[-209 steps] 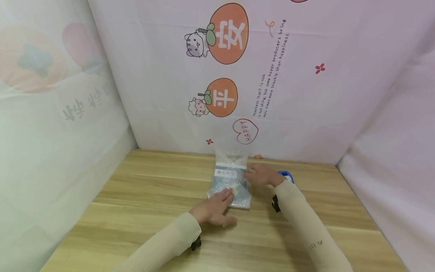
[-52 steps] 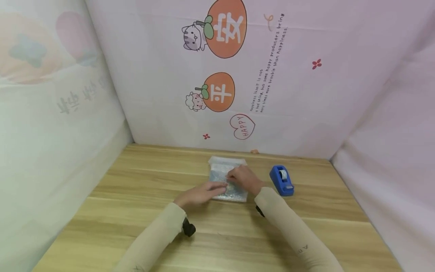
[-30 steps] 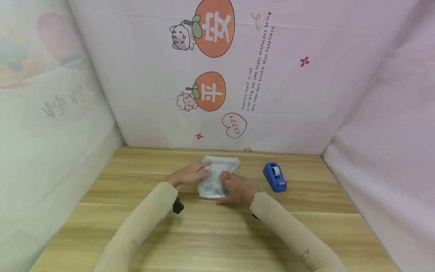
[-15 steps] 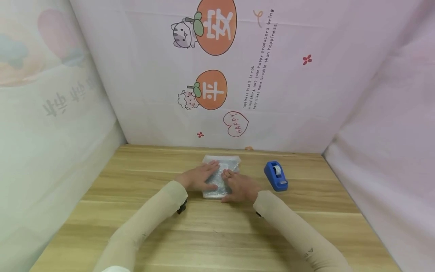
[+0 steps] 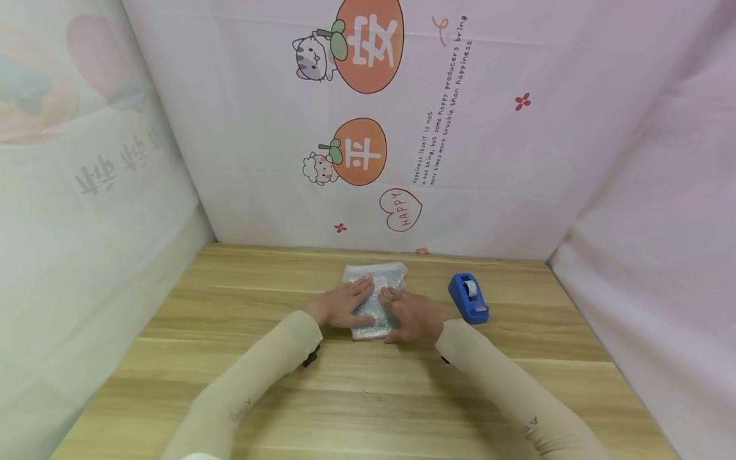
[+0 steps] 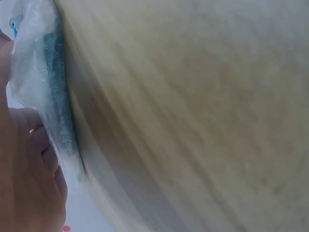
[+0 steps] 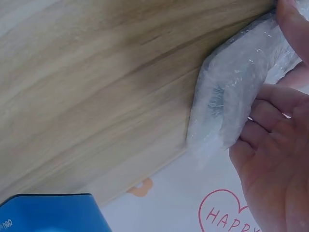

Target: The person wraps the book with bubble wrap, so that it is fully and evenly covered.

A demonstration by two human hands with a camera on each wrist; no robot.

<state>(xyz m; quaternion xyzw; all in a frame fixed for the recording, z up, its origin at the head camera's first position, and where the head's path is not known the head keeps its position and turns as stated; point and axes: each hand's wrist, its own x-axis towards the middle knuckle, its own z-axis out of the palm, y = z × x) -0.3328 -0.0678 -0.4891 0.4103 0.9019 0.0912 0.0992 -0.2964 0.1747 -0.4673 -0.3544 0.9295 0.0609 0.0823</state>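
Note:
A flat, bluish, book-like item in bubble wrap (image 5: 375, 309) lies near the back of the table. Across its left part rests my left hand (image 5: 341, 304), fingers extended and thumb spread. My right hand (image 5: 416, 314) presses on the right part with slightly bent fingers, its thumb at the near edge. In the left wrist view, the bubble wrap (image 6: 34, 72) bulges at one side beside the left hand (image 6: 29, 169). The right wrist view has the right hand's (image 7: 282, 154) fingers against the wrap's loose end. Both hands hide much of the item's top.
A blue tape dispenser (image 5: 468, 299) with a roll of clear tape stands right of the package. Behind the wooden table (image 5: 368, 396) hangs a printed cloth (image 5: 259, 140), with more cloth at both sides.
The wrap's far part, stretched flat earlier, is now folded over the item. My left hand has come from the left edge down onto it; my right hand stays on the right part.

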